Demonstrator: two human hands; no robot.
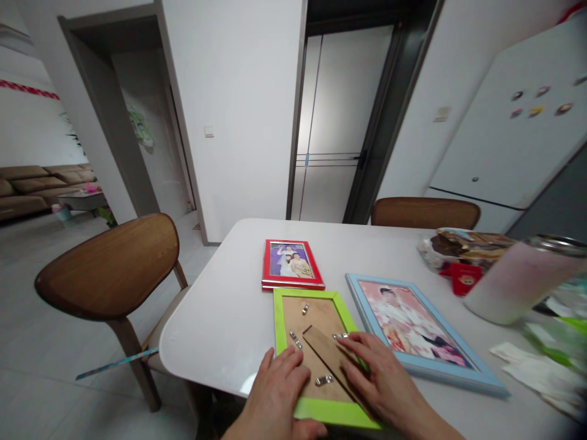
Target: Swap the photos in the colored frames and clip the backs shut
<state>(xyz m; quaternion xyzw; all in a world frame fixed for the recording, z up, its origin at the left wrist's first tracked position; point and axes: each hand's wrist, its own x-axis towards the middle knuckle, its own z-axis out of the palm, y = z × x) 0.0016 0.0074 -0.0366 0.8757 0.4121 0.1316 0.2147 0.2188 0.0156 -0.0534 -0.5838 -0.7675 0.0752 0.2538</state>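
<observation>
A green picture frame [280, 318] lies face down at the table's front edge, its brown backing board [316, 315] up, with several small metal clips and a folded-flat stand leg on it. My left hand [282, 391] rests over the frame's lower left side, fingers apart on the backing and rim. The fingers of my right hand [383, 379] are bent over the right side of the backing, index fingertip at the right metal clip [340, 335]; whether they grip anything is hidden. Behind lies a red frame [293, 285] with a photo, and to the right a blue frame [458, 374] with a photo.
On the white table [215, 318], a pink and white container [518, 284], a red item [464, 278], packaged goods [477, 244] and white tissue [536, 373] sit at the right. Wooden chairs stand at the left [110, 263] and far side [424, 212].
</observation>
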